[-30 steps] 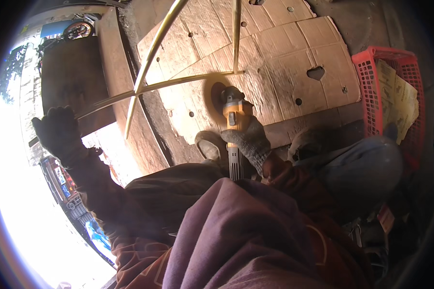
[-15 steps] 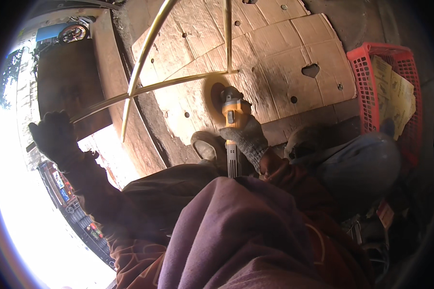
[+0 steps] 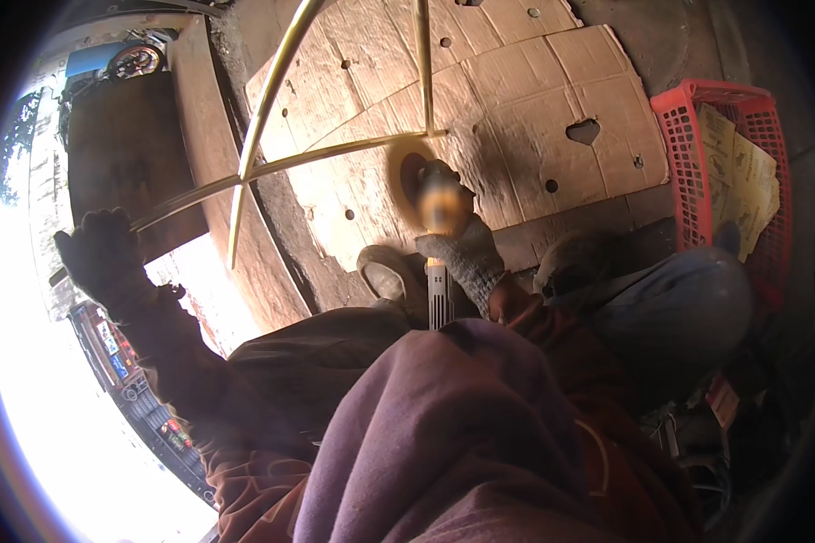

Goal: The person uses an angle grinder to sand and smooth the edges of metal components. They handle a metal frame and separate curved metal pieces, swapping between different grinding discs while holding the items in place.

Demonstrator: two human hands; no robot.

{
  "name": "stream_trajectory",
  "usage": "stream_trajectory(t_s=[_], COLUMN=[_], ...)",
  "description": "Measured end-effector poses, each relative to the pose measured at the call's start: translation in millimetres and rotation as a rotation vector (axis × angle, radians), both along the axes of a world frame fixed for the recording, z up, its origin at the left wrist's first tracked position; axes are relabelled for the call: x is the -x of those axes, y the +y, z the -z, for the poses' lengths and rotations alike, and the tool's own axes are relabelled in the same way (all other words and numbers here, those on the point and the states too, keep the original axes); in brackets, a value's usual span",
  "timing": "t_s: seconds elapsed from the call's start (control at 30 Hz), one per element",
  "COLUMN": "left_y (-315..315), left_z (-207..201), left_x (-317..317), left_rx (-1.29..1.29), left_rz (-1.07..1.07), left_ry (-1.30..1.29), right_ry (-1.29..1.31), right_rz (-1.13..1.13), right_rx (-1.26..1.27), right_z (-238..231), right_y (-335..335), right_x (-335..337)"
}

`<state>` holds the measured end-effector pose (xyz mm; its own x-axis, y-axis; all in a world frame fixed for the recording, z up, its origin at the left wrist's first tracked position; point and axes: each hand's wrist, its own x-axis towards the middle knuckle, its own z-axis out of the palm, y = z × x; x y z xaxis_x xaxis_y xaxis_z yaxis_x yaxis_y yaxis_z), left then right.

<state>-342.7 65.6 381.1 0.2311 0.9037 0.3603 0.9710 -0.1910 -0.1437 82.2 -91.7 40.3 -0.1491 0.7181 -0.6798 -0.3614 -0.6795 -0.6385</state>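
My gloved left hand [image 3: 104, 258] is closed around the far-left end of a long, shiny, brass-coloured metal tube [image 3: 321, 154]. This tube crosses a curved tube [image 3: 267, 118] and meets an upright tube [image 3: 425, 72] at its right end. My right hand [image 3: 466, 258], in a grey knit glove, grips a yellow and grey angle grinder [image 3: 442, 217]. The grinder's disc [image 3: 405, 185] is a round brownish blur just below the tube, close to the corner joint. Whether disc and metal touch, I cannot tell.
Flattened cardboard [image 3: 525, 127] with holes lies under the tubes. On the right stands a red plastic basket [image 3: 684, 172] with yellowish paper pieces. My shoe [image 3: 385, 276] is beside the grinder. A long brown board [image 3: 213, 154] runs along the left, near a dark panel [image 3: 122, 145].
The grinder has tilted and moved slightly down and right, and its body now looks blurred. The upper tubes have shifted slightly left. Both hands keep their hold.
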Motion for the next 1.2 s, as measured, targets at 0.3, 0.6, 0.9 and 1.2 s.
stream_trajectory(t_s=[0.3, 0.6, 0.9, 1.2], left_y=[-6, -13, -12, -6], left_z=[6, 10, 11, 4], left_x=[-40, -57, -2, 0], left_rx=[-0.216, -0.28, 0.09, 0.054], left_rz=[0.086, 0.174, 0.011, -0.133], left_ry=[0.634, 0.666, -1.125, -0.121], right_ry=[0.022, 0.009, -0.127, -0.013], right_rz=[0.039, -0.017, -0.083, -0.067], right_rx=[-0.037, 0.018, -0.144, -0.171], right_z=[2, 2, -16, -48], right_y=[1, 1, 2, -1], right_x=[0, -1, 5, 10])
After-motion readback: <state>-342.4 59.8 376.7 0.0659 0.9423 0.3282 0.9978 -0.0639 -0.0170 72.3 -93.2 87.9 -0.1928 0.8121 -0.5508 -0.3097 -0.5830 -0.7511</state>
